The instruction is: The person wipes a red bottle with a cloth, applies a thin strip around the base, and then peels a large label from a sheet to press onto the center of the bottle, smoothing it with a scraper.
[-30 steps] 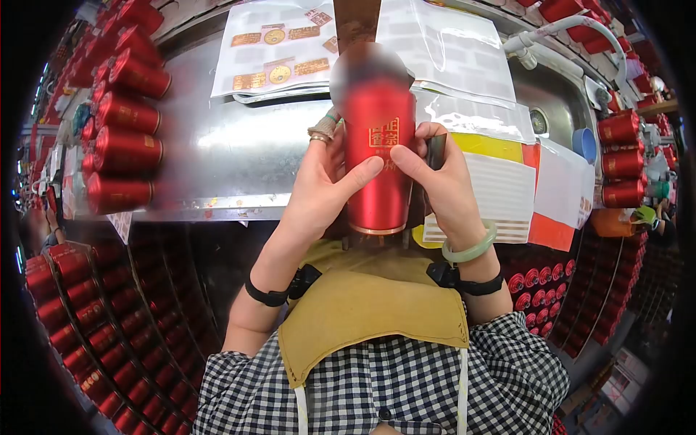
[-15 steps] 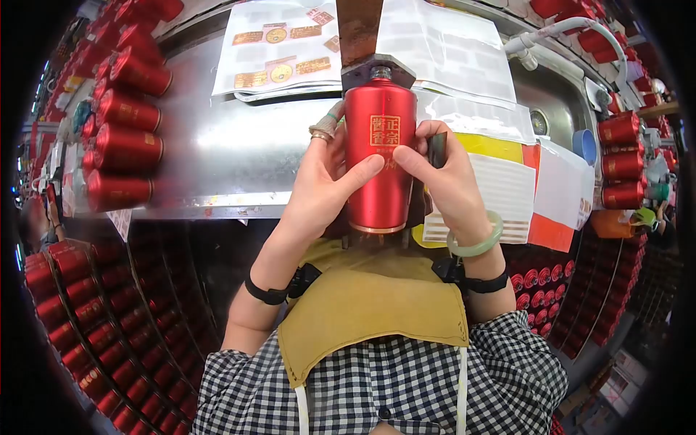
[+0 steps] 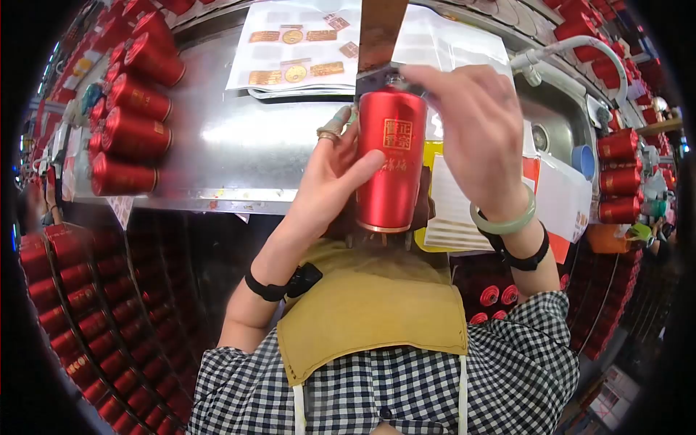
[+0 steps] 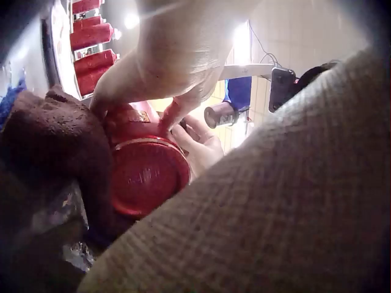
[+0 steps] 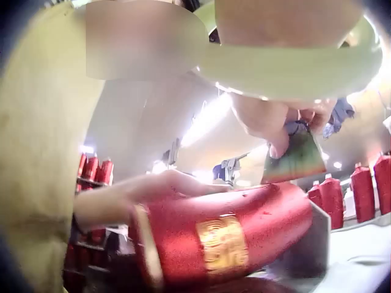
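A glossy red bottle (image 3: 391, 190) with a gold square mark lies in front of the apron, its neck pointing away. My left hand (image 3: 328, 176) grips its left side, thumb across the front, with a wrapped fingertip behind. In the left wrist view, the bottle's round base (image 4: 149, 180) faces the camera. My right hand (image 3: 484, 138) is up by the bottle's neck end, blurred, its fingertips hiding part of the neck. The right wrist view shows it pinching a dark, flat, scraper-like piece (image 5: 296, 157) just over the bottle.
Printed gold label sheets (image 3: 297, 54) lie on the metal bench (image 3: 239, 145). Red bottles (image 3: 138, 138) stand in rows at left, others (image 3: 618, 181) at right. Striped paper (image 3: 464, 217) lies beside the bottle. A brown upright board (image 3: 380, 36) rises behind it; a sink (image 3: 565, 109) is at right.
My right hand has left the bottle's right side and moved up and right to its neck end. My left hand keeps its grip. The view has shifted slightly.
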`<action>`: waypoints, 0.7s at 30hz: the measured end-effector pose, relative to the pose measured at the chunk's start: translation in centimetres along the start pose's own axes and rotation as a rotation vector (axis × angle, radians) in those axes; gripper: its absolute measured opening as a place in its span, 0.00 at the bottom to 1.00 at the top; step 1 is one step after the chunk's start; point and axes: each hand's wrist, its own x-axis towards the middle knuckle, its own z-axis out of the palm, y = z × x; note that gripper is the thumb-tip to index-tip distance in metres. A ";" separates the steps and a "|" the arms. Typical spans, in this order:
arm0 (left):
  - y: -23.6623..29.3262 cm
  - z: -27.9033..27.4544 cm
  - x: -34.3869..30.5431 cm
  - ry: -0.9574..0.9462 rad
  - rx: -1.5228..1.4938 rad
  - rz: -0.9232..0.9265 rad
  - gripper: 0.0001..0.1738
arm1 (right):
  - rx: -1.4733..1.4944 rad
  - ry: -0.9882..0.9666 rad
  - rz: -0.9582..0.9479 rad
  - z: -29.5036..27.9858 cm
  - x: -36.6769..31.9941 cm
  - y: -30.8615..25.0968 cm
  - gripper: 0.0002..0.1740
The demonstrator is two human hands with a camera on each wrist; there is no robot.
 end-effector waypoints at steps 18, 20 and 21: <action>0.4 -2.8 -0.9 0.233 -0.021 -0.001 0.41 | 0.583 -0.366 -0.346 -1.9 -6.3 -2.1 0.19; 0.1 -2.7 -0.9 0.234 -0.014 -0.018 0.41 | 0.450 -0.275 -0.222 0.0 -4.7 -0.8 0.20; 0.0 -2.5 -0.8 0.223 -0.028 -0.019 0.41 | 0.320 -0.185 -0.099 1.1 -3.8 0.4 0.21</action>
